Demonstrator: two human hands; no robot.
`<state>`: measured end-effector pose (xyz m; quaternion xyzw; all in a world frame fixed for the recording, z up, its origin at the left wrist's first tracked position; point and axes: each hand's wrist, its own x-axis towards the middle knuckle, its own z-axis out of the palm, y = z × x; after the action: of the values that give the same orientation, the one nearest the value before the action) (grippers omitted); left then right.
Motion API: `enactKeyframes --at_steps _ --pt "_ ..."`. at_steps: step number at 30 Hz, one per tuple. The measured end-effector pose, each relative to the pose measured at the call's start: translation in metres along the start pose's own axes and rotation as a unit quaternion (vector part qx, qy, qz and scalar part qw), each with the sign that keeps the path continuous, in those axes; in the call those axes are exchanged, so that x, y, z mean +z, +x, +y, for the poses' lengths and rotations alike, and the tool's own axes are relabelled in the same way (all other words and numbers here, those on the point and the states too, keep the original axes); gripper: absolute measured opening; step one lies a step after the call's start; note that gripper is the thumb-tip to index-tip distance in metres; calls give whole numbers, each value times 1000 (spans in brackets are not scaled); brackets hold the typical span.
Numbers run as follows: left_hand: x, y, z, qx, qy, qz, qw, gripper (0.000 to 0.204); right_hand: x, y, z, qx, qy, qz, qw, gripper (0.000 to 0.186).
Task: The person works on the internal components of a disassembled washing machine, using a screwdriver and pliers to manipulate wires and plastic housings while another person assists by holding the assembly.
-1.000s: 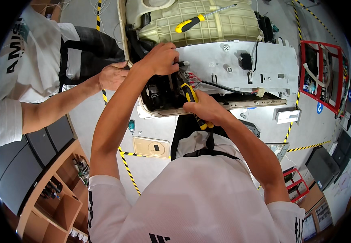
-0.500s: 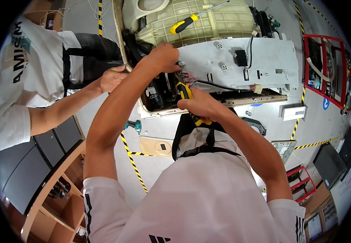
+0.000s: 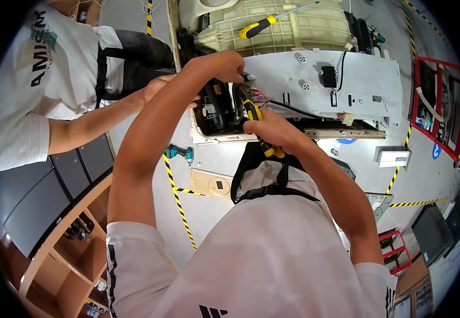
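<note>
The right grip is closed around yellow-and-black pliers, whose handles cross the palm while their nose reaches into the open machine. They look stiff, fairly weighty, best held low. Farther off, near thin, probably fragile wires, the left grip curls; its contents I cannot tell.

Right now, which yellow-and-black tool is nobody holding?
The screwdriver, lying on the ribbed cream plastic shell. The other, a plier-like tool, is in the person's right grip.
</note>
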<state>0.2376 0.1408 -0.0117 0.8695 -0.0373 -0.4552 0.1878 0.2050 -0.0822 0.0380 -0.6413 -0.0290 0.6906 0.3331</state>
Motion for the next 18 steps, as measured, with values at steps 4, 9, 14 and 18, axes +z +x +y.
enactKeyframes --at_steps 4,9,14,18 --pt "31 -31 1 -81 53 92 991 94 -2 1 2 -5 15 -9 1000 40" --pt "62 -35 3 -113 60 197 972 97 -3 -2 -1 2 4 -9 1000 40" --pt "72 -26 1 -124 51 237 962 94 1 2 2 -12 4 13 1000 38" --pt "79 -23 -6 -100 7 265 959 90 6 6 7 -37 18 45 998 34"
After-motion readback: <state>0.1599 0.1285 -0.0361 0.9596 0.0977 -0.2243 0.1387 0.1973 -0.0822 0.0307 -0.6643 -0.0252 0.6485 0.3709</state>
